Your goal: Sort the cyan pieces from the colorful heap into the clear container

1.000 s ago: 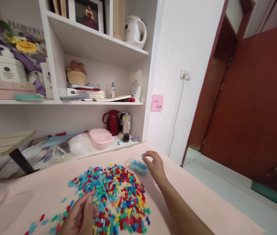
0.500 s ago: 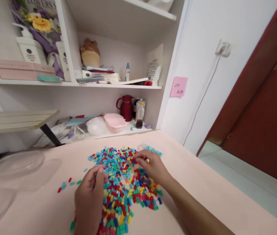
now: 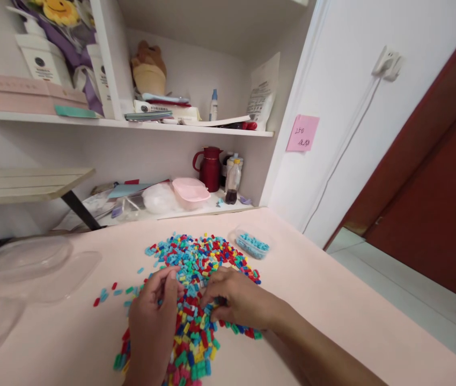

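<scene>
Plastic tub near the bench's far corner might spill if the right hand, grip parted among bricks, bumps it; left hand's unclear.

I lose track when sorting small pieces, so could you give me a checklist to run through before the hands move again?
1. Right hand over the colourful pile: ok.
2. Right fingertips touching a piece: cannot tell.
3. Left hand free of pieces: cannot tell; its fingers are curled inward.
4. Clear container upright, open on top: ok.
5. Only light-blue pieces visible in the container: ok.
6. All loose pieces gathered in the pile: not ok; several stray pieces lie to its left.
</scene>
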{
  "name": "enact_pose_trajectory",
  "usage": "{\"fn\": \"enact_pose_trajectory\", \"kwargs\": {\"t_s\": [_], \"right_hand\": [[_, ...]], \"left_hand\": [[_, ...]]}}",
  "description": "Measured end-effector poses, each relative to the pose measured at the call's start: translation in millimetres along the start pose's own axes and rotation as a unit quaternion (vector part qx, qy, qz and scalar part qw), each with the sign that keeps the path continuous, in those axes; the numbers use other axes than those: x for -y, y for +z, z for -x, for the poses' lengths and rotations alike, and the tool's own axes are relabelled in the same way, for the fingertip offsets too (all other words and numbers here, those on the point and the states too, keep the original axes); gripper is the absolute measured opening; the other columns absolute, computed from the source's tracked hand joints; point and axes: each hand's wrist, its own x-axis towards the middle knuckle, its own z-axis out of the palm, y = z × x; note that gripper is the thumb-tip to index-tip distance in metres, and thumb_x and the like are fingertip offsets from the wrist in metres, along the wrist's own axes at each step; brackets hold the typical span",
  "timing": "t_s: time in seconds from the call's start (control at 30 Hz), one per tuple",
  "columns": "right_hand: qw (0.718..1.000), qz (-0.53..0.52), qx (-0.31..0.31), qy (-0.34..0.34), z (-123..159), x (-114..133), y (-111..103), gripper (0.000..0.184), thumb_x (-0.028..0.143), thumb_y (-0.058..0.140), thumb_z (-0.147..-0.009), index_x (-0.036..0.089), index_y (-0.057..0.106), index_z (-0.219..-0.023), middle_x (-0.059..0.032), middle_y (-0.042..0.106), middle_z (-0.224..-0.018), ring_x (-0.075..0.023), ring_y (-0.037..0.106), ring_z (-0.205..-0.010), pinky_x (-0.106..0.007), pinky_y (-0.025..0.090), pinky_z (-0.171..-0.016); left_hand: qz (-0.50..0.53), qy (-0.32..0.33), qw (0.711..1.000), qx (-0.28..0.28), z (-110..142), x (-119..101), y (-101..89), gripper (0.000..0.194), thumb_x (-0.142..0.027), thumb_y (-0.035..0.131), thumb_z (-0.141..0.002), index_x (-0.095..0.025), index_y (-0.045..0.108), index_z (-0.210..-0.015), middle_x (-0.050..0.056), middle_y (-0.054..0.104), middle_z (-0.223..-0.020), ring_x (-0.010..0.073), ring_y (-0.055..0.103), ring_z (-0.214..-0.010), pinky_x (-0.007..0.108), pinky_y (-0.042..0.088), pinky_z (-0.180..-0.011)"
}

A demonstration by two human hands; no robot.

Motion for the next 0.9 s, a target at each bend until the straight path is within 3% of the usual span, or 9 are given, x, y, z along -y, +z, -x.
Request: {"fn": "enact_pose_trajectory", "kwargs": {"t_s": [0.27,0.4,0.5,0.6,0.67,0.77,0.9], "right_hand": [[1.0,-0.009,0.019,0.022,-4,-4,7,0.016,0.024,0.078,-0.073,0.024,0.074,-0.088,-0.0012,0.07,-0.089,-0.017,0.06,-0.089,-0.026,0.041,-0.083],[0.989,-0.123,-0.041,0.071,-6,-2,5,0.014,0.024,0.08,-0.071,0.022,0.074,-0.084,-0.0015,0.068,-0.085,-0.0166,0.06,-0.084,-0.026,0.044,-0.08],[0.936,-0.302,-0.109,0.142,-8,1,3,0.017,0.031,0.08,-0.07,0.019,0.074,-0.081,-0.0019,0.067,-0.081,-0.0154,0.06,-0.076,-0.026,0.045,-0.071],[0.842,-0.483,-0.141,0.197,-10,3,2,0.029,0.038,0.083,-0.064,0.017,0.073,-0.081,-0.0008,0.067,-0.073,-0.0131,0.06,-0.068,-0.025,0.045,-0.067],[0.798,-0.543,-0.161,0.205,-11,3,3,0.033,0.038,0.086,-0.06,0.015,0.073,-0.08,-0.0007,0.068,-0.07,-0.0113,0.06,-0.064,-0.024,0.045,-0.065],[0.763,-0.591,-0.173,0.196,-13,2,7,0.034,0.037,0.086,-0.061,0.013,0.073,-0.08,-0.0017,0.067,-0.064,-0.0104,0.059,-0.058,-0.023,0.045,-0.062],[0.723,-0.647,-0.163,0.181,-13,5,10,0.032,0.034,0.085,-0.065,0.011,0.073,-0.083,-0.0036,0.068,-0.067,-0.0097,0.06,-0.057,-0.022,0.046,-0.06]], "left_hand": [[-0.003,0.028,1.0,0.009,-2,18,7.2,0.044,-0.059,0.053,-0.079,-0.022,0.07,-0.093,0.0,0.071,-0.069,0.0182,0.066,-0.063,0.026,0.049,-0.059],[-0.001,0.023,1.0,0.0,2,16,9.0,0.042,-0.057,0.052,-0.081,-0.023,0.07,-0.095,0.0,0.073,-0.073,0.0192,0.068,-0.066,0.028,0.051,-0.062],[-0.016,0.054,0.998,-0.014,2,17,8.5,0.035,-0.053,0.052,-0.084,-0.025,0.07,-0.094,0.0,0.074,-0.081,0.0195,0.07,-0.071,0.028,0.053,-0.064],[-0.039,0.19,0.981,-0.006,-1,21,9.3,0.025,-0.044,0.056,-0.085,-0.027,0.07,-0.097,0.001,0.073,-0.089,0.0183,0.07,-0.077,0.027,0.054,-0.066],[-0.041,0.287,0.957,-0.003,-2,23,12.2,0.023,-0.039,0.056,-0.086,-0.027,0.069,-0.1,0.002,0.071,-0.094,0.0175,0.069,-0.081,0.027,0.055,-0.069],[-0.029,0.336,0.941,-0.018,2,23,19.4,0.024,-0.037,0.05,-0.091,-0.027,0.068,-0.105,0.005,0.067,-0.099,0.0171,0.067,-0.084,0.028,0.055,-0.074],[-0.021,0.343,0.939,-0.009,7,23,25.1,0.026,-0.039,0.048,-0.093,-0.028,0.066,-0.109,0.004,0.061,-0.102,0.0129,0.065,-0.074,0.025,0.055,-0.069]]}}
